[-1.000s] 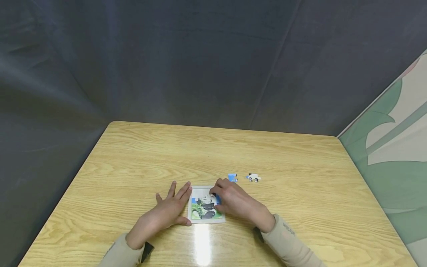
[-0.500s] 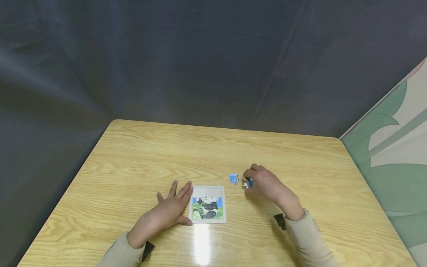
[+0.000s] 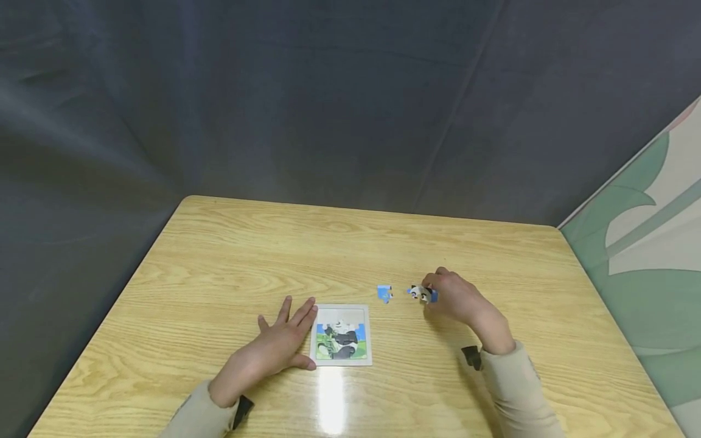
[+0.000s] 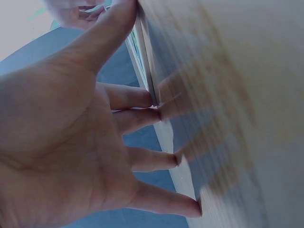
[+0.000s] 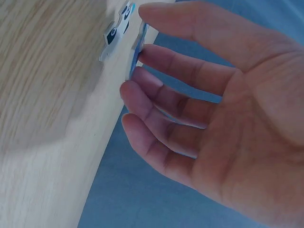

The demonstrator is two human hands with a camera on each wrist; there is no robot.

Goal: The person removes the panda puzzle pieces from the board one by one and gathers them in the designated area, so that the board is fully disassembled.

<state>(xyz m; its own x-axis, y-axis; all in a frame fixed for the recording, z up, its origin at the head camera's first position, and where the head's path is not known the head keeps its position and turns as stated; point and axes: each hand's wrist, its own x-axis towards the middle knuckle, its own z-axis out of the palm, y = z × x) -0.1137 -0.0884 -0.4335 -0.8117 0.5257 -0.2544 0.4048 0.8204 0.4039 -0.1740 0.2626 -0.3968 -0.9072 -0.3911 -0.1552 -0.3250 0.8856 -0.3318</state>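
Observation:
In the head view my left hand lies with spread fingers along the left side of a white puzzle frame. Its thumb and index fingertip touch the frame's edge. A panda picture fills the lower part of the frame, and the upper strip shows bare backing. Farther right, my right hand pinches a puzzle piece with blue on it between thumb and fingertips. Right beside that piece, a panda-face puzzle piece lies on the table; the right wrist view shows its printed eyes.
A light blue puzzle piece lies on the wooden table, between the frame and the panda-face piece. Dark cloth hangs behind the table's far edge. A green and white patterned panel stands at the right.
My right hand has moved from the frame's upper right to the loose pieces with the puzzle piece, then slightly farther right. The left hand has stayed at the frame.

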